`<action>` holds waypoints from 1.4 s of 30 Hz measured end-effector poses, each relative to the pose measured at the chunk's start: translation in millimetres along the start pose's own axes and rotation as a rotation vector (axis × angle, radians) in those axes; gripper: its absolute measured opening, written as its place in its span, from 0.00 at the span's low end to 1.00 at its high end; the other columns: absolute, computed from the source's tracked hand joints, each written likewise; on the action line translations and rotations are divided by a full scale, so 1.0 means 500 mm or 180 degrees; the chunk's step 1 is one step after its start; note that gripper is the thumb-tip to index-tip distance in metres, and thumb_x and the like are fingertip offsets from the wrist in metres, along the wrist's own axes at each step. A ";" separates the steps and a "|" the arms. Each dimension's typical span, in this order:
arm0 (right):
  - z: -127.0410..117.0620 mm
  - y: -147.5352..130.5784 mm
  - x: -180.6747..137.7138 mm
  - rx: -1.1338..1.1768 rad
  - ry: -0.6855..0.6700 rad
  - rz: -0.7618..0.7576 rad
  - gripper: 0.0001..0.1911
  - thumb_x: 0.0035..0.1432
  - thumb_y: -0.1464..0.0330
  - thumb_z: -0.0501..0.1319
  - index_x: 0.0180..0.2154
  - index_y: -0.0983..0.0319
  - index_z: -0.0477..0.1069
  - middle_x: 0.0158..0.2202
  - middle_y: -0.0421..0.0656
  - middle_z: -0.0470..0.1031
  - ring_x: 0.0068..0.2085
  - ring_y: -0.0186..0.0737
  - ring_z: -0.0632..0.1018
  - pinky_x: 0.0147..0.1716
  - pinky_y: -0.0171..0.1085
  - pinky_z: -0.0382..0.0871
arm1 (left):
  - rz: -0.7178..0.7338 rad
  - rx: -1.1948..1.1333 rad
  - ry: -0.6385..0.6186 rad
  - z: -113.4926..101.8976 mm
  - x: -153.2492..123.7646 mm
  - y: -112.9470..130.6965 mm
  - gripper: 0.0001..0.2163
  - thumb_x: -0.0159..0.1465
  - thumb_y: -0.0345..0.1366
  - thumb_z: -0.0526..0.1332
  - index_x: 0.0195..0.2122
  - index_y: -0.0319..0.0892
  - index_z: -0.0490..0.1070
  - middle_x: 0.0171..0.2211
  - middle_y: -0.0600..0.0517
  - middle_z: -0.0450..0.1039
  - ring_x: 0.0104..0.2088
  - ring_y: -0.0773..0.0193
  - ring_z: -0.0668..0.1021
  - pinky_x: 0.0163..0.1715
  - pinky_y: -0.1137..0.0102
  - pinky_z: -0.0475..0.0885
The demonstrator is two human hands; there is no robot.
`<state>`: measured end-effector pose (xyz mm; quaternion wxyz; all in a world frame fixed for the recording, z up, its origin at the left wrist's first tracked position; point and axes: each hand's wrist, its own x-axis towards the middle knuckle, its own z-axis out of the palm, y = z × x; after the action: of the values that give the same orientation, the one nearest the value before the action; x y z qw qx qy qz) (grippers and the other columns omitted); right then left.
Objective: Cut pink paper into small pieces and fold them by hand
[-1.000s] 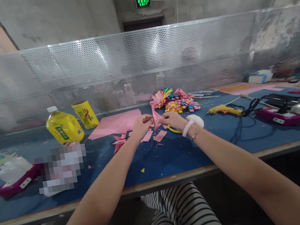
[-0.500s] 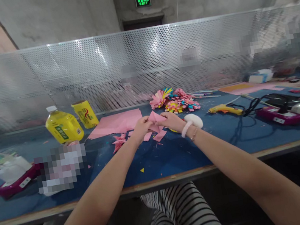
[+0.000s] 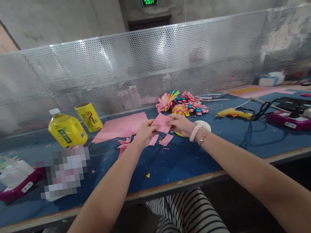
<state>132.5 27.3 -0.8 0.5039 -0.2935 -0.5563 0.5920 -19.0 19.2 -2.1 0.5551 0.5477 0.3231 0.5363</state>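
Both my hands meet over the middle of the blue table (image 3: pixel 180 160). My left hand (image 3: pixel 145 132) and my right hand (image 3: pixel 181 124) each pinch an edge of a small pink paper piece (image 3: pixel 161 123), held just above the table. A white fluffy band sits on my right wrist (image 3: pixel 199 128). Pink paper scraps (image 3: pixel 159 141) and a folded pink shape (image 3: pixel 124 145) lie under and beside my hands. A stack of pink sheets (image 3: pixel 123 126) lies just behind my left hand.
Two yellow bottles (image 3: pixel 66 130) stand at the back left. A pile of colourful paper flowers (image 3: pixel 183 104) lies behind my right hand. A yellow glue gun (image 3: pixel 232 113), black cables and magenta boxes (image 3: pixel 285 118) are on the right. A perforated metal screen (image 3: pixel 147 66) closes the back.
The pink paper has been turned and unfolded between my fingers, from a narrow upright folded shape to a flatter square. My hands stayed in about the same place.
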 end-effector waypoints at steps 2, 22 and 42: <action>0.003 -0.007 -0.003 0.0068 0.0060 0.0096 0.09 0.39 0.77 0.57 0.27 0.63 0.66 0.20 0.35 0.68 0.20 0.28 0.70 0.21 0.29 0.67 | -0.0144 -0.0068 0.0140 0.001 -0.001 0.006 0.10 0.44 0.22 0.59 0.29 0.34 0.70 0.22 0.52 0.70 0.21 0.71 0.72 0.25 0.74 0.69; 0.001 -0.004 -0.004 0.0201 -0.0223 0.0058 0.19 0.42 0.74 0.63 0.37 0.61 0.60 0.30 0.40 0.71 0.31 0.32 0.75 0.29 0.30 0.71 | 0.0501 0.0887 0.0297 0.007 -0.005 0.009 0.11 0.51 0.27 0.53 0.33 0.38 0.72 0.32 0.49 0.74 0.31 0.68 0.76 0.35 0.70 0.71; -0.001 -0.009 0.002 0.0082 0.0257 -0.0606 0.12 0.42 0.68 0.63 0.29 0.62 0.61 0.27 0.36 0.67 0.28 0.29 0.72 0.36 0.37 0.71 | 0.0794 0.1310 -0.0346 0.012 -0.016 0.008 0.25 0.45 0.23 0.56 0.46 0.44 0.68 0.44 0.49 0.70 0.32 0.68 0.72 0.29 0.75 0.68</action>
<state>133.9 27.9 3.6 0.5836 -0.2564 -0.5532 0.5363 -16.2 9.2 0.9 0.3779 0.7129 0.3250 0.4933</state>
